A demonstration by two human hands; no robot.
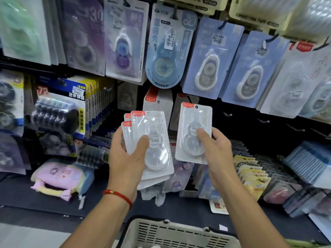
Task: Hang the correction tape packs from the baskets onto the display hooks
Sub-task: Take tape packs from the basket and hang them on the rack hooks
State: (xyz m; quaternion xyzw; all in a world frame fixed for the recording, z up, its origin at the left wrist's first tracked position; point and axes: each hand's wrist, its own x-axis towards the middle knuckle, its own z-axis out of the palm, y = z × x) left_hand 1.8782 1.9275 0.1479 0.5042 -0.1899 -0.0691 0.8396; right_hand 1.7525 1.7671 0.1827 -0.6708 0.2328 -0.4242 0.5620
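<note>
Blue pack [162, 51] — "30".

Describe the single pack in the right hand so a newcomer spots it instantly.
Start at the beige basket at bottom centre and follow the right hand up. It pinches one white pack with a red top tab. Unlike the fanned stack in the left hand, it is alone.

My feed is evenly lit from above, bright on the hanging cards and dim under the lower shelf [179, 210]. Soft glare sits on the clear blister packs [154, 140]. The centre is fairly sharp; the far-left and top-right edges smear with motion blur, and the wide lens bends the racks outward
</note>
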